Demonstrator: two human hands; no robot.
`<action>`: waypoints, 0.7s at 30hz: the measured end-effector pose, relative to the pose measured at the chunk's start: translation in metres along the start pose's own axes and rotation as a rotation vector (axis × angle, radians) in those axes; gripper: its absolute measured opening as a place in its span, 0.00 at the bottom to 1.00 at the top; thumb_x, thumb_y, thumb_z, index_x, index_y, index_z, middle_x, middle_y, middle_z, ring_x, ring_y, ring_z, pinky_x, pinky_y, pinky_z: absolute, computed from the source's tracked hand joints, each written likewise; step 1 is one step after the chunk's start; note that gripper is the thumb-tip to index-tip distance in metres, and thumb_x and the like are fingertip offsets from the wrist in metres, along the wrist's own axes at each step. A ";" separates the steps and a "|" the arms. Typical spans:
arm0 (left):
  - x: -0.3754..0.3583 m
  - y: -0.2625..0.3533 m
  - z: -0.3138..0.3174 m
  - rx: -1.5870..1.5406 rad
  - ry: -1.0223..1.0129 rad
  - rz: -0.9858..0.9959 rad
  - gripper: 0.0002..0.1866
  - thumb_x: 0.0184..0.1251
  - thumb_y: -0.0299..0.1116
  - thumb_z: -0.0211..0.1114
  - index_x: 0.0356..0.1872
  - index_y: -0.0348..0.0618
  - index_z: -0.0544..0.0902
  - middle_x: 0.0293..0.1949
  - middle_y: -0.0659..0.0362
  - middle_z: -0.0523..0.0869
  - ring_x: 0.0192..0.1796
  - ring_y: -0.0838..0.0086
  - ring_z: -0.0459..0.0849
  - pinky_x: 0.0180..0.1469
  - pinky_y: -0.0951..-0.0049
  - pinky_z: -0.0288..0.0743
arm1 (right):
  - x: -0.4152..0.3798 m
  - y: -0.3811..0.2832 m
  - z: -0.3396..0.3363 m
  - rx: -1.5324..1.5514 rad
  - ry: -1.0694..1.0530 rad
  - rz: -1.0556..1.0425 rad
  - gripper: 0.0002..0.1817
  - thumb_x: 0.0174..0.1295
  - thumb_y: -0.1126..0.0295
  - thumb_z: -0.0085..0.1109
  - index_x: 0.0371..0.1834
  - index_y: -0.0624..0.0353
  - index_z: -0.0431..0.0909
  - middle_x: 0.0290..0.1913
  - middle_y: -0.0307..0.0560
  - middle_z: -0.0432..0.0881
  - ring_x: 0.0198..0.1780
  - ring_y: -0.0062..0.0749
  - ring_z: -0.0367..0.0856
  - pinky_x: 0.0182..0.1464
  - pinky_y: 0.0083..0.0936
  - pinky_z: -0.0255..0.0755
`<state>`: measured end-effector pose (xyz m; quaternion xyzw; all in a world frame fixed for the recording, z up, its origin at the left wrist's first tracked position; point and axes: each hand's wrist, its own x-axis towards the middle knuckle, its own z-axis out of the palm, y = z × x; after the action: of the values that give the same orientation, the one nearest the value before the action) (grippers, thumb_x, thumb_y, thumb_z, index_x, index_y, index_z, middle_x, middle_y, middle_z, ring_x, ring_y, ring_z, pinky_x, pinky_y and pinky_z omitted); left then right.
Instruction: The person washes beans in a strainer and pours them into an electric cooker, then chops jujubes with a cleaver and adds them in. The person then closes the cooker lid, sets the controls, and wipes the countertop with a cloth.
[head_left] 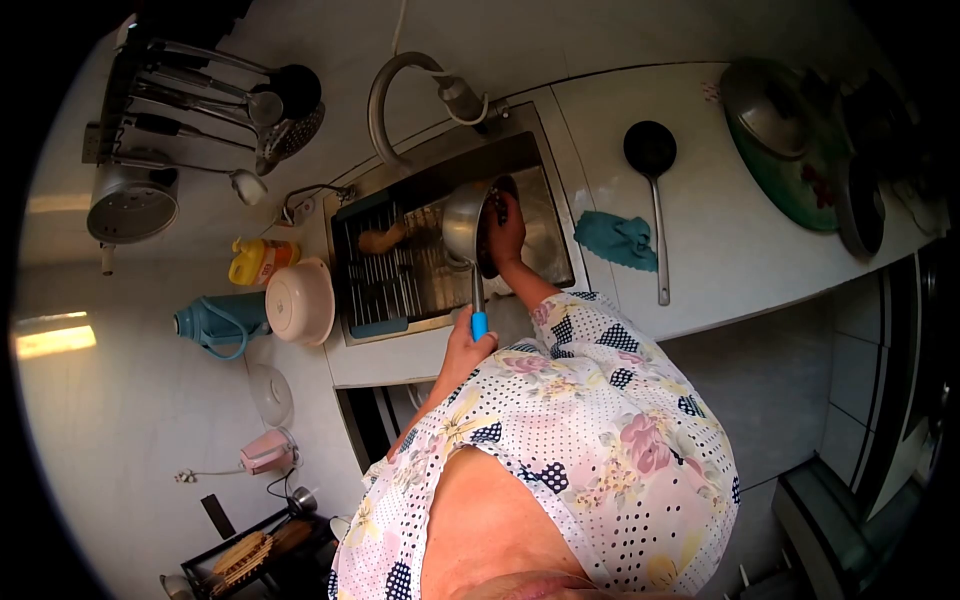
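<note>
A metal pan [461, 226] with a blue-tipped handle is tilted on its side over the sink [546, 160], its dark inside facing right. Round the blue end of the handle, my left hand [466, 345] is closed. My right hand [507, 238] reaches into the pan with its fingers curled against the inner wall. Whatever those fingers hold, if anything, is hidden in shadow. Left of the pan, a dish rack [378, 275] sits in the sink with a light brown scrubber-like item [381, 238] on it.
A curved faucet [383, 110] rises behind the sink. On the right counter lie a teal cloth [615, 240] and a black-headed ladle [656, 200], with a green tray [765, 170] beyond. A pink basin [300, 303], yellow bottle [262, 262] and blue thermos [222, 322] stand left.
</note>
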<state>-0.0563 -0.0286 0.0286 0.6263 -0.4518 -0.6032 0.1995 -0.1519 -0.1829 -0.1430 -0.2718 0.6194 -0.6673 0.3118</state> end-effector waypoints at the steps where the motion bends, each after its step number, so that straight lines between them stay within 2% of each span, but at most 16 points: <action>1: 0.000 0.000 0.001 0.000 0.003 0.001 0.36 0.62 0.23 0.58 0.69 0.28 0.51 0.27 0.60 0.74 0.25 0.80 0.72 0.26 0.79 0.66 | 0.001 0.001 0.000 0.006 -0.002 0.000 0.22 0.61 0.65 0.58 0.57 0.62 0.71 0.53 0.56 0.78 0.53 0.45 0.78 0.54 0.32 0.71; 14: 0.008 -0.005 -0.004 0.096 -0.020 0.065 0.36 0.60 0.27 0.60 0.67 0.26 0.55 0.30 0.59 0.74 0.28 0.80 0.71 0.29 0.80 0.66 | 0.010 0.011 0.007 0.124 0.013 0.012 0.24 0.60 0.65 0.59 0.58 0.61 0.70 0.53 0.55 0.78 0.54 0.43 0.78 0.55 0.31 0.71; 17: 0.012 -0.013 -0.006 0.142 -0.007 0.095 0.36 0.61 0.26 0.60 0.67 0.27 0.54 0.32 0.58 0.74 0.29 0.80 0.70 0.30 0.80 0.66 | 0.007 -0.006 0.003 0.119 0.022 0.010 0.20 0.63 0.71 0.55 0.58 0.60 0.70 0.52 0.51 0.78 0.53 0.35 0.78 0.55 0.28 0.70; 20: 0.003 0.001 -0.001 0.039 -0.031 0.054 0.35 0.61 0.25 0.59 0.68 0.27 0.53 0.33 0.58 0.73 0.29 0.80 0.70 0.31 0.80 0.67 | 0.007 -0.011 0.001 0.090 0.014 0.004 0.20 0.62 0.72 0.54 0.59 0.60 0.69 0.52 0.51 0.78 0.53 0.35 0.77 0.55 0.28 0.70; 21: 0.003 0.002 -0.001 0.035 -0.034 0.053 0.36 0.61 0.25 0.59 0.68 0.27 0.53 0.33 0.58 0.73 0.29 0.80 0.70 0.31 0.80 0.67 | 0.007 -0.005 0.003 0.104 0.018 0.005 0.21 0.62 0.69 0.56 0.59 0.61 0.69 0.52 0.52 0.78 0.53 0.36 0.78 0.55 0.29 0.70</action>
<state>-0.0563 -0.0322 0.0287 0.6073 -0.4820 -0.6001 0.1969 -0.1553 -0.1899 -0.1377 -0.2477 0.5874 -0.7000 0.3218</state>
